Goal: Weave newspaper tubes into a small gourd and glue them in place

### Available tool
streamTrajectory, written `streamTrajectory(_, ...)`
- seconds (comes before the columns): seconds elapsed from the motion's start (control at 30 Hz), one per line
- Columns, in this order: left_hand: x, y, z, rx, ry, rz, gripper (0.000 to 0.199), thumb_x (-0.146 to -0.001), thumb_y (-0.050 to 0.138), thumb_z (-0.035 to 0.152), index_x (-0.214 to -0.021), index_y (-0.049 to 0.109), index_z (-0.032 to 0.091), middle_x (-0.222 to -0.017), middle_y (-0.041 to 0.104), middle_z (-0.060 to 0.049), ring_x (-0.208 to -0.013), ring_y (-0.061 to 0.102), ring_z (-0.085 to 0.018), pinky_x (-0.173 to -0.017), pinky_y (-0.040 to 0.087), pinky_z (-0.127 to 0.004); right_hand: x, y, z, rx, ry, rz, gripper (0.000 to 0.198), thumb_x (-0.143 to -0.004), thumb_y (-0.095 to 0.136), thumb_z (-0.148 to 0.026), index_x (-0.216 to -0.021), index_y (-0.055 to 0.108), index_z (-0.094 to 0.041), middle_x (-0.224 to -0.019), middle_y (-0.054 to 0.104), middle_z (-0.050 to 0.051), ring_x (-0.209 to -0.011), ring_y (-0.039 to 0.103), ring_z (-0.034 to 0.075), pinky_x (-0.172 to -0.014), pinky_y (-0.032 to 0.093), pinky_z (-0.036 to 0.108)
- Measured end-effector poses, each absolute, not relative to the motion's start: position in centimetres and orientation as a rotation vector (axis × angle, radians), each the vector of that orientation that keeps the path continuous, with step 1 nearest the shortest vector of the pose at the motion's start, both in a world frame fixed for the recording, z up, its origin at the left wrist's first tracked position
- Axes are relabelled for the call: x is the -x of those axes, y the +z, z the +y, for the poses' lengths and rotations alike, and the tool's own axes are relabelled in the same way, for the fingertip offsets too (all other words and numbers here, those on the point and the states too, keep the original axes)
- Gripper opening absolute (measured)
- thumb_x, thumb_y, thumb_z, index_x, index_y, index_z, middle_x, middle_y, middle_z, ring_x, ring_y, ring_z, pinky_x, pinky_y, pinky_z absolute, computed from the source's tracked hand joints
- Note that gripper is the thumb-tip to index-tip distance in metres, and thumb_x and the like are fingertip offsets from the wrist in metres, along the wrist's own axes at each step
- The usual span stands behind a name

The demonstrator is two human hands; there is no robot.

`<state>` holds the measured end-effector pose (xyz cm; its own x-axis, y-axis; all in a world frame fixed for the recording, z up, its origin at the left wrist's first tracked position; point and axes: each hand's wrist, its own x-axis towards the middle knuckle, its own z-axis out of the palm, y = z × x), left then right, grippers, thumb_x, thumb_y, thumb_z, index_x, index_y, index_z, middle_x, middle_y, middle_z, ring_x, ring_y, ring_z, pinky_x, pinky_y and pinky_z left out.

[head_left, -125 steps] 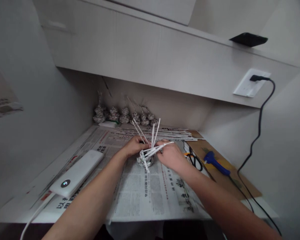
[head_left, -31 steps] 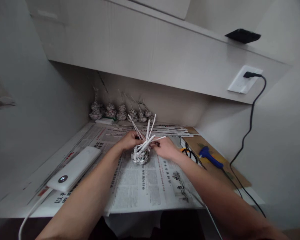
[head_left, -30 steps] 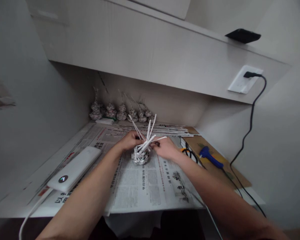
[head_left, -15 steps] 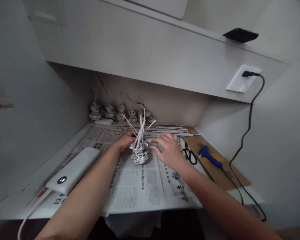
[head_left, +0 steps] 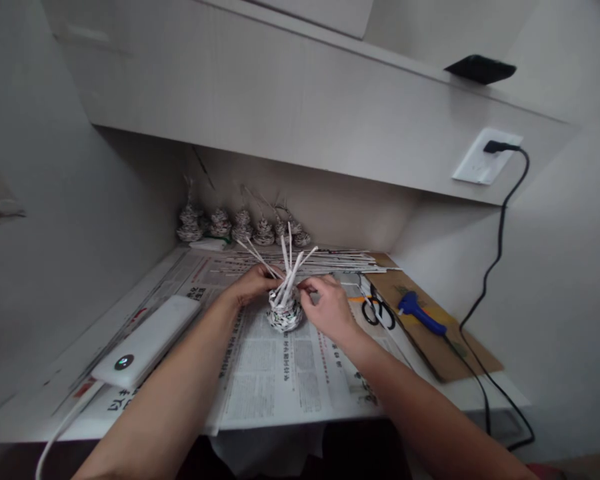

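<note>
A small round body woven from rolled newspaper strips (head_left: pixel 285 318) sits on the newspaper, with several white paper sticks fanning upward from its neck. My left hand (head_left: pixel 255 283) is closed at the left side of its neck, fingers partly behind the sticks. On the other side, my right hand (head_left: pixel 329 308) pinches a paper strip against the neck, thumb and forefinger together. A thin white length of paper strip (head_left: pixel 349 285) shows to the right of that hand.
Several woven gourd shapes (head_left: pixel 220 223) line the back wall, behind a spread of loose paper sticks (head_left: pixel 330 261). Black-handled scissors (head_left: pixel 377 312) and a blue glue gun (head_left: pixel 423 315) on cardboard (head_left: pixel 460 357) lie right. A white power bank (head_left: pixel 147 340) lies left, cabled.
My right hand has moved left to the neck and its fingers have closed. The woven body has shifted slightly right and its sticks lean differently. The scissors now show more fully.
</note>
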<state>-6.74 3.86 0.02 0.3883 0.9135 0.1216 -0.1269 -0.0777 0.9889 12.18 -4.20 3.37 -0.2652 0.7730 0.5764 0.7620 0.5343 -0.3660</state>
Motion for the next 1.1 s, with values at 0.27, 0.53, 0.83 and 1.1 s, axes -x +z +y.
streamTrajectory(0.27,7.1,-0.3,4.1,-1.340,0.993,0.829,0.028,-0.048,0.082,0.027,-0.068,0.071,0.011,-0.056,0.066,-0.003,-0.051,0.056,-0.013,-0.053,0.045,-0.025,-15.0,5.4,-6.1,1.199,0.098,-1.900,0.016,-0.086,0.055,-0.024,-0.092,0.069,-0.022,-0.089,0.069,0.004,-0.088,0.061,0.018,-0.081,0.045,0.029)
streamTrajectory(0.53,6.3,-0.4,3.7,-1.289,0.969,0.765,0.025,-0.050,0.080,0.026,-0.066,0.070,0.011,-0.056,0.066,-0.003,-0.050,0.056,-0.012,-0.054,0.045,-0.024,-17.7,5.4,-8.0,1.138,-0.094,-1.955,0.012,-0.086,0.058,-0.023,-0.093,0.067,-0.021,-0.085,0.069,0.004,-0.085,0.061,0.019,-0.081,0.046,0.032)
streamTrajectory(0.83,4.5,-1.0,3.2,-1.299,0.962,0.747,0.030,-0.047,0.084,0.028,-0.068,0.071,0.011,-0.058,0.066,-0.004,-0.052,0.056,-0.013,-0.055,0.045,-0.024,-12.3,2.9,-6.7,1.237,-0.070,-2.092,0.017,-0.085,0.052,-0.013,-0.097,0.062,-0.018,-0.092,0.068,0.008,-0.090,0.060,0.022,-0.081,0.045,0.033)
streamTrajectory(1.1,5.1,-0.3,3.0,-1.390,0.929,0.713,0.031,-0.052,0.083,0.029,-0.076,0.074,0.010,-0.066,0.069,-0.006,-0.056,0.058,-0.014,-0.058,0.045,-0.025,-12.1,2.9,-5.8,1.350,-0.126,-2.123,0.015,-0.085,0.051,-0.014,-0.092,0.064,-0.018,-0.089,0.068,0.008,-0.087,0.060,0.021,-0.079,0.043,0.030)
